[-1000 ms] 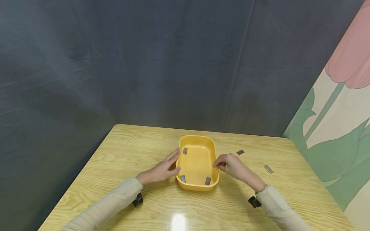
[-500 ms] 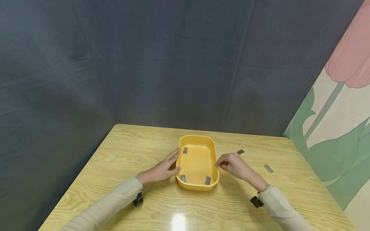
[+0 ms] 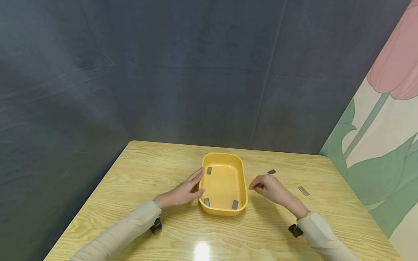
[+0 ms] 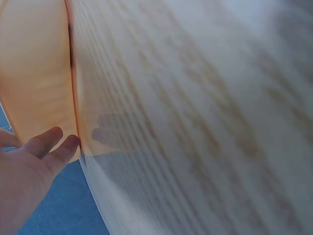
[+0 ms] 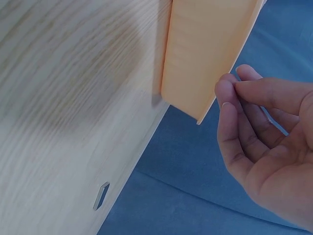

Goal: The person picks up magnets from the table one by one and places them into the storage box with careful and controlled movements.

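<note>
The yellow tray (image 3: 225,183) lies at three o'clock from the left hand (image 3: 183,191), whose spread fingers (image 4: 62,152) touch it, and at nine o'clock from the right hand (image 3: 268,187), fingertips (image 5: 226,91) together, any hold impossible to tell.

You find no readable text, label or brand in the head view. Neither wrist view gives you a legible word, number or sign on any surface.
</note>
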`<state>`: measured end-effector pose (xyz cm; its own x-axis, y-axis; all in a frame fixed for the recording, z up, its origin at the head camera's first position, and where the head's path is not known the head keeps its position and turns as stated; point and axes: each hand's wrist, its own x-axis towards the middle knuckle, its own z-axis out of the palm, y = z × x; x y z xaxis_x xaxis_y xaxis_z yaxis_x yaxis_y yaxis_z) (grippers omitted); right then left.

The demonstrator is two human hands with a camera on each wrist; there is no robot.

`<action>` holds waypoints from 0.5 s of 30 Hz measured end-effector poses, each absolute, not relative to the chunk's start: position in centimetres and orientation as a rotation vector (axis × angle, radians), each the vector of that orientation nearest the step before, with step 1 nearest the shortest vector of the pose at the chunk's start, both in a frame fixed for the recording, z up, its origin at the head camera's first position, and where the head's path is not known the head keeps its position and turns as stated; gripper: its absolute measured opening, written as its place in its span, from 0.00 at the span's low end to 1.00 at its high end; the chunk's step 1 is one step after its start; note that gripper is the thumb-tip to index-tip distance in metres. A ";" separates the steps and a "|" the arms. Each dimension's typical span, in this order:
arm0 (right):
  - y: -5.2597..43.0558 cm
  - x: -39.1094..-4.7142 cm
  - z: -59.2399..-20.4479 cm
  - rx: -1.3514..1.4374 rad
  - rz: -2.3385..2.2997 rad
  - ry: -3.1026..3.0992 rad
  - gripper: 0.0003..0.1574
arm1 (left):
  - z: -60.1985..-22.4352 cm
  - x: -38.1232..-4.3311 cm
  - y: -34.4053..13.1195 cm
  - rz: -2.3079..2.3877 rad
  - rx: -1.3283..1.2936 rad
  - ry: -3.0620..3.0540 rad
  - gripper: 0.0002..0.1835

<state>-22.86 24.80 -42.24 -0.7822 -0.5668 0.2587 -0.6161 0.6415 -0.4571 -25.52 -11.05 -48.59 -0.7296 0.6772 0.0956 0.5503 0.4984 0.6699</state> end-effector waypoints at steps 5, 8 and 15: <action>25.6 -22.8 -42.4 0.962 0.793 -2.788 0.13 | -48.6 -25.4 -11.1 1.047 1.043 2.558 0.43; 26.1 -22.9 -42.5 0.956 0.791 -2.792 0.13 | -48.6 -25.4 -11.1 1.049 1.040 2.555 0.42; 27.0 -23.0 -42.8 0.937 0.778 -2.799 0.13 | -48.6 -25.4 -11.1 1.049 1.037 2.560 0.43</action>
